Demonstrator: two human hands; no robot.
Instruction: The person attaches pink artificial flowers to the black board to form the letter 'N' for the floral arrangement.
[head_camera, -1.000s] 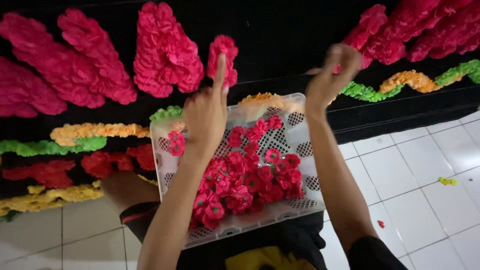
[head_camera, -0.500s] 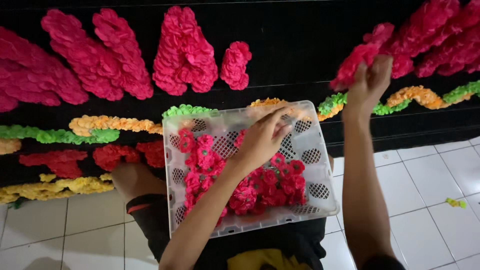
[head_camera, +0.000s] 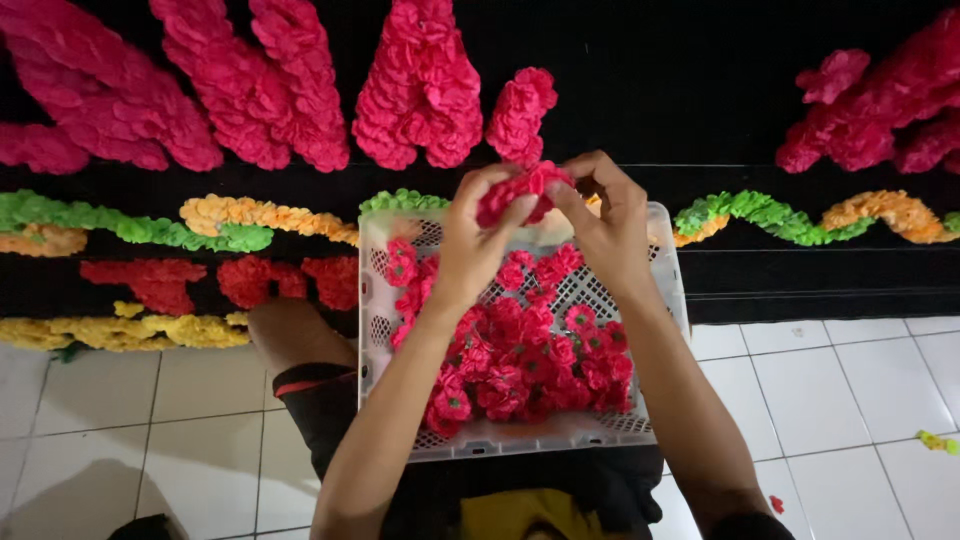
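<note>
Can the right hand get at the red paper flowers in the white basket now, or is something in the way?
Probably yes, once it lets go. The right hand and left hand both pinch one red flower just above the white basket. The red paper flowers lie uncovered right beneath.

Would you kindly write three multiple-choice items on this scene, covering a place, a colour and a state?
1. Where do the loose red paper flowers lie?
A. on the floor tiles
B. in the white crate
C. in a bucket

2. What colour is the flower between both hands?
A. red
B. yellow
C. green

3. How is that flower held?
A. by the left hand alone
B. by neither
C. by both, right hand too

Answers: 1 B, they fill the crate on the lap; 2 A, it matches the crate's flowers; 3 C, fingers of both hands pinch it.
</note>
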